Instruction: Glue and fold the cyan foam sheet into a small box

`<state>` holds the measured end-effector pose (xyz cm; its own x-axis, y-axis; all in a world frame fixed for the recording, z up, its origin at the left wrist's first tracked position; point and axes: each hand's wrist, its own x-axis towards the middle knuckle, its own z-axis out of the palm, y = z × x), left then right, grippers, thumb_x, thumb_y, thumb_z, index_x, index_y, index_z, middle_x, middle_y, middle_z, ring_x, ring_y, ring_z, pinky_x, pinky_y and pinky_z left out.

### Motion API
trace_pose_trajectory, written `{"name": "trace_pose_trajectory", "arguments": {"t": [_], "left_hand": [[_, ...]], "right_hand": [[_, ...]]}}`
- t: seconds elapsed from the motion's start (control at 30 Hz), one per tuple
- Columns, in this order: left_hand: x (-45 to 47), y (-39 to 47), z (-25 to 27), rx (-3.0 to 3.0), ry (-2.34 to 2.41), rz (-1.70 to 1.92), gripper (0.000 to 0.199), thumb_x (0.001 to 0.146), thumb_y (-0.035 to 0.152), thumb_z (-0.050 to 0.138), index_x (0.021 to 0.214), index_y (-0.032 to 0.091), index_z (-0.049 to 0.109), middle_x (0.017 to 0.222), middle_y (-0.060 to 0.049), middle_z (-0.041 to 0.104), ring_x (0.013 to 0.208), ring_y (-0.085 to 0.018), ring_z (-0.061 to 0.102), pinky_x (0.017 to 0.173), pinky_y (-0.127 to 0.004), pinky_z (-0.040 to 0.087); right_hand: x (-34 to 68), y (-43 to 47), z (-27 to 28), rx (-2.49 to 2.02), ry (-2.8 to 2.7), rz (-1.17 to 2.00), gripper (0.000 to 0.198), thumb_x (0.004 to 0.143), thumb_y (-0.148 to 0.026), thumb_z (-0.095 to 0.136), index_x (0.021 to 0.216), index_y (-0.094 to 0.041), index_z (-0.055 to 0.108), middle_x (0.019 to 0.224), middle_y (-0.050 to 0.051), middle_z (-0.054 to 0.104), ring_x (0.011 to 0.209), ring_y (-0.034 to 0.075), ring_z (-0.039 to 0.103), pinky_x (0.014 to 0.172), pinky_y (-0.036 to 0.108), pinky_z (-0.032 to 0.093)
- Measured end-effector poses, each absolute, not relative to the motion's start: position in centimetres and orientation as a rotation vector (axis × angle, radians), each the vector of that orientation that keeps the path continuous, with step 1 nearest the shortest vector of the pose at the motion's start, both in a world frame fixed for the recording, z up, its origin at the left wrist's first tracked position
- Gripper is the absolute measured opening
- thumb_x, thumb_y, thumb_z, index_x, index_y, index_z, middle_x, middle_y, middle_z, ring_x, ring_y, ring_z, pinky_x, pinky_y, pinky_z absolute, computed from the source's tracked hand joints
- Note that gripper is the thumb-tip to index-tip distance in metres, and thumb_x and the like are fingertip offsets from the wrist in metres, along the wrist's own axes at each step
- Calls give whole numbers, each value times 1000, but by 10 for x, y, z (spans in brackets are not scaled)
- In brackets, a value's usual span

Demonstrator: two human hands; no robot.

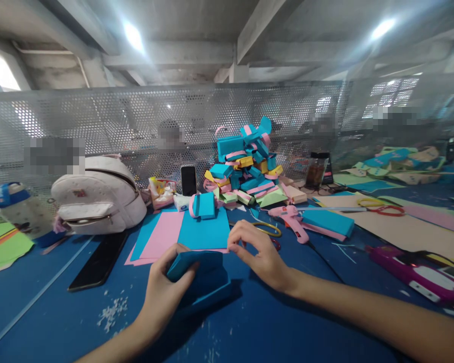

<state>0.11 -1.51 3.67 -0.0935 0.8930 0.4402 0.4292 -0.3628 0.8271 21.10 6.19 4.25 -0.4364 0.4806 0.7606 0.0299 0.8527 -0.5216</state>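
My left hand (165,282) grips a blue paper box (211,275) by its raised upper flap, thumb in front and fingers behind. The box is tilted above the blue table, and its lower tray part faces me. To the right of the box, my right hand (263,256) hovers with fingers curled toward the thumb. Whether anything small is between those fingertips I cannot make out. Beyond my hands lie blue sheets (208,232) and pink sheets (162,234), with a small blue paper bag with a pink strap (204,205) on top. A pink glue gun (292,221) rests to the right.
A heap of folded paper bags (245,166) stands at the back against a perforated metal screen (136,116). On the left are a white backpack (98,196), a bottle (26,217) and a black phone (98,262). Red-handled scissors (388,209) and a magenta device (416,275) lie right.
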Motion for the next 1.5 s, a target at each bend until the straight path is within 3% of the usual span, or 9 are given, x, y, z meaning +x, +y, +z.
{"name": "trace_pose_trajectory", "arguments": {"t": [0.77,1.27,1.5], "left_hand": [[0,-14,34,1752,1377,1440,11,83,25,62,74,20,57,76,2,55,74,-14,50,66,-24,39],[1,-14,34,1749,1369,1418,13,84,25,61,73,19,56,75,2,55,73,-14,50,66,-24,38],[2,-15,35,1753,1367,1429,12,84,25,62,74,19,57,76,2,54,73,-13,49,66,-23,38]], "right_hand": [[208,62,45,-397,-1884,715,11,83,-24,70,77,-19,62,77,1,54,72,15,49,61,27,37],[210,57,46,-421,-1946,724,13,91,-21,58,86,-20,70,82,3,58,81,17,52,69,30,38],[207,63,41,-480,-1828,1020,8,85,-27,65,83,-22,71,77,0,52,70,13,46,60,27,34]]}}
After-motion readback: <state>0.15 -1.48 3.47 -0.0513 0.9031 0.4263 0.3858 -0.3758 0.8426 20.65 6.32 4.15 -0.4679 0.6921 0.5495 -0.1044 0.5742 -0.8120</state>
